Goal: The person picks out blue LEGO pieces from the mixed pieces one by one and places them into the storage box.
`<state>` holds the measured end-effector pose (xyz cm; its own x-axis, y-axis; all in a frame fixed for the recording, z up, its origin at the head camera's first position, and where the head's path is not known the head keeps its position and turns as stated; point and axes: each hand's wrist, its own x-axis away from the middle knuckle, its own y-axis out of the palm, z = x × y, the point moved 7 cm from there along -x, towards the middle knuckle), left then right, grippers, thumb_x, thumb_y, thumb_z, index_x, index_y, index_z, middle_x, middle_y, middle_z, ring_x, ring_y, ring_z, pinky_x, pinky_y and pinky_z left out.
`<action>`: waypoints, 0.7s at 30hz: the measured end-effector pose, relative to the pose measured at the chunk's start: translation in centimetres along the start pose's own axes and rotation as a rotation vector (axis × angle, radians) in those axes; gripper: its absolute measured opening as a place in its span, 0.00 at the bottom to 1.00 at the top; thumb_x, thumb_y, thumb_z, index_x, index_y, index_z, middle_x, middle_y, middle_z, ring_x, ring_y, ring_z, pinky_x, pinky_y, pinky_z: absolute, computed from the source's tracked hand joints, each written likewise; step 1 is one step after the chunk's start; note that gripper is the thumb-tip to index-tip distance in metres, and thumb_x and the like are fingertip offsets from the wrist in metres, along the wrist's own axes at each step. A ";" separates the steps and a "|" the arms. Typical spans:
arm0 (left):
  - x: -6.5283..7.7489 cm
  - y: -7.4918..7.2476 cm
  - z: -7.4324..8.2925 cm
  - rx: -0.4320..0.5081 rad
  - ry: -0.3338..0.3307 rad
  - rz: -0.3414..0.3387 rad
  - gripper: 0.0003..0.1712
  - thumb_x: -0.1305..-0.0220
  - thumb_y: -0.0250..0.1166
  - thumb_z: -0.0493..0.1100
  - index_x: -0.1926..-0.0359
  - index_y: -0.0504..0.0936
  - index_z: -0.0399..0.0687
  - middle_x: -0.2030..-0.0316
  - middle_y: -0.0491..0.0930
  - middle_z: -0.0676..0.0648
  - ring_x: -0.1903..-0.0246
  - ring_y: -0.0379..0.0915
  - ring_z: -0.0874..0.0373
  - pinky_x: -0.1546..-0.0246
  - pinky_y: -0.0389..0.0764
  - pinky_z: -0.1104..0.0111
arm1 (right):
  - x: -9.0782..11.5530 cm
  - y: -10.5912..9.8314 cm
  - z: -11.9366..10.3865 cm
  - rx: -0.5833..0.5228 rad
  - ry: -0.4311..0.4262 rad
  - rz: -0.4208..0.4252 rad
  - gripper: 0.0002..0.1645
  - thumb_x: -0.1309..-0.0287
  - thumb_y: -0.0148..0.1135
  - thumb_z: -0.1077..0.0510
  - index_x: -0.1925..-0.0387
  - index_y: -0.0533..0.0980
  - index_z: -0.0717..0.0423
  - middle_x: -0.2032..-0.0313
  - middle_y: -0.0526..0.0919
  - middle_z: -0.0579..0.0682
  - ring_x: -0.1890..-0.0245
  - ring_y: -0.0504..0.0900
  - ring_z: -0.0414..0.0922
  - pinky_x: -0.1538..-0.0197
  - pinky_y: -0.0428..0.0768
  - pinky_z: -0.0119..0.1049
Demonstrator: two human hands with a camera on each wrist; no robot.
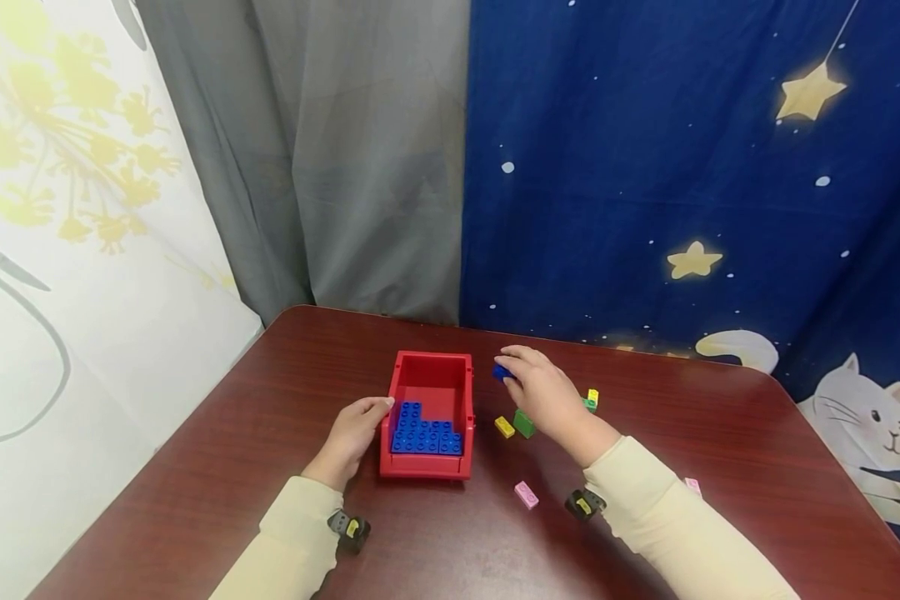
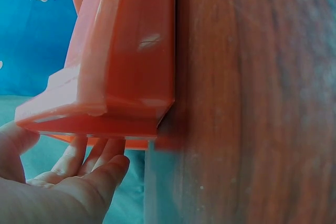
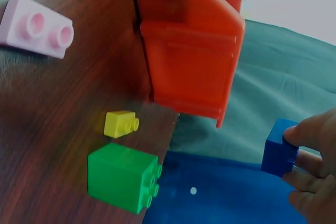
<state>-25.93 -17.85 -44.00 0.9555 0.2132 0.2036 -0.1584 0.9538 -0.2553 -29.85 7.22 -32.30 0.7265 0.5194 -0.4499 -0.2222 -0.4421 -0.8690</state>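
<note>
A red bin (image 1: pixel 430 467) stands on the table, with several blue bricks (image 1: pixel 422 435) packed into its near end. On the bin's left side my left hand (image 1: pixel 356 437) holds the rim; the left wrist view has the thumb and fingers of the left hand (image 2: pixel 68 187) at the red edge. To the right of the bin, above the table, my right hand (image 1: pixel 551 400) pinches a blue brick (image 3: pixel 281 148) between thumb and fingers. Below that hand lie a yellow brick (image 3: pixel 121 124) and a larger green brick (image 3: pixel 123 177). A pink brick (image 1: pixel 526 495) is nearer to me.
Beyond the right hand, a small yellow brick (image 1: pixel 593 396) touches or overlaps a green one (image 1: pixel 589 405). Another pink brick (image 1: pixel 692 485) is partly hidden behind the right sleeve. The dark wooden table (image 1: pixel 270 417) ends at grey and blue curtains (image 1: pixel 615 167).
</note>
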 end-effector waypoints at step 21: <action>0.2 0.0 0.1 -0.004 0.001 -0.001 0.31 0.29 0.54 0.56 0.35 0.69 0.40 0.38 0.69 0.35 0.39 0.65 0.37 0.42 0.71 0.46 | -0.8 1.2 -3.4 -0.005 -0.064 -0.046 0.22 0.42 0.66 0.62 0.44 0.78 0.56 0.43 0.77 0.53 0.43 0.76 0.49 0.44 0.78 0.43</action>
<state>-25.82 -17.82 -43.82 0.9559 0.2120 0.2031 -0.1563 0.9531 -0.2593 -28.49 3.74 -32.30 0.6925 0.5849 -0.4222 -0.1865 -0.4203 -0.8880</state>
